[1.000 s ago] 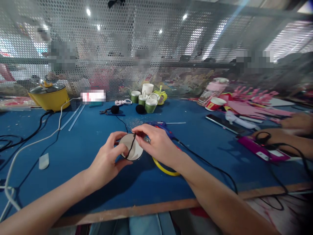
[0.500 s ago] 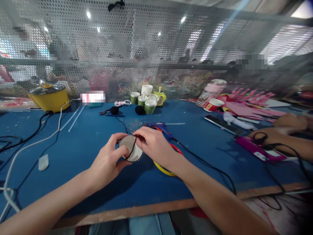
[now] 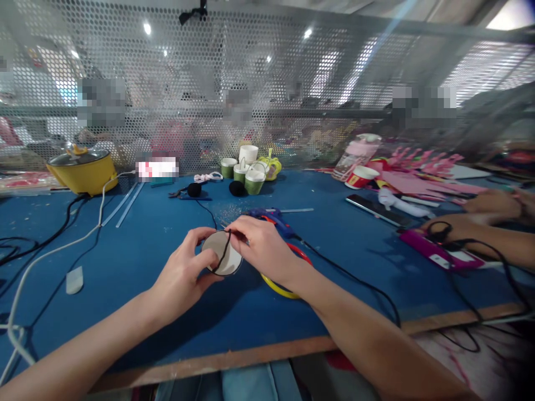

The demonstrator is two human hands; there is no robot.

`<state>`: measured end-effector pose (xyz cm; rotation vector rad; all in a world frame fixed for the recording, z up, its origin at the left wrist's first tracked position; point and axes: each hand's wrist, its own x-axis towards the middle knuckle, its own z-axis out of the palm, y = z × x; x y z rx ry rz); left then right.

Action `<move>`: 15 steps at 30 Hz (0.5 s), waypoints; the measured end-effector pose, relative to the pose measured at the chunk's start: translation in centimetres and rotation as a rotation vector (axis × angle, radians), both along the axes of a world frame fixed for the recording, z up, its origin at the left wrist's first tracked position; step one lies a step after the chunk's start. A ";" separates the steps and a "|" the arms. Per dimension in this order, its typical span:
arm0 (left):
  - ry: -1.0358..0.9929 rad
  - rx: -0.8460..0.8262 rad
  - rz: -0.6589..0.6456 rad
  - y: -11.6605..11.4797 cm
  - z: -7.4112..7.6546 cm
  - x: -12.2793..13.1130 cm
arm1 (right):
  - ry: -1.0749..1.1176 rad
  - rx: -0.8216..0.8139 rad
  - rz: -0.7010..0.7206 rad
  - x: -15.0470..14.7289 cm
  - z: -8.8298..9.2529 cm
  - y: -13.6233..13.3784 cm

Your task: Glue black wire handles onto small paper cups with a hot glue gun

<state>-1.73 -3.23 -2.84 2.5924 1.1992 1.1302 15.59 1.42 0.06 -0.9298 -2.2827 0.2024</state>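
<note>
Fingers [image 3: 207, 258] gripping cup [image 3: 233, 257], room before table edge [image 3: 234, 357]

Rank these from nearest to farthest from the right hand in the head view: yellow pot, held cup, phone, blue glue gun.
From the right hand:
1. Held cup: at its fingertips, on its left side.
2. Blue glue gun: on the table just beyond it.
3. Phone: farther off, to the right.
4. Yellow pot: far left, toward the back.

Lamps [image 3: 308, 33] glare beyond the mesh [image 3: 179, 72], soft shadows mark the tabletop [image 3: 137, 245], and the right edge blurs.
</note>
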 end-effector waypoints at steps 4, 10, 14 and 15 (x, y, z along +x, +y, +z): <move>-0.019 -0.039 -0.003 0.3 -0.1 -0.2 | -0.011 -0.032 0.016 0.0 -0.1 0.1; -0.046 -0.084 -0.004 0.6 -0.1 -0.4 | -0.052 -0.067 -0.043 -0.2 -0.2 -0.1; -0.013 -0.043 -0.001 0.4 -0.1 -0.2 | -0.051 -0.080 -0.072 -0.2 -0.4 0.0; -0.006 -0.041 -0.002 0.4 -0.1 -0.2 | -0.049 -0.077 -0.075 -0.2 -0.5 0.1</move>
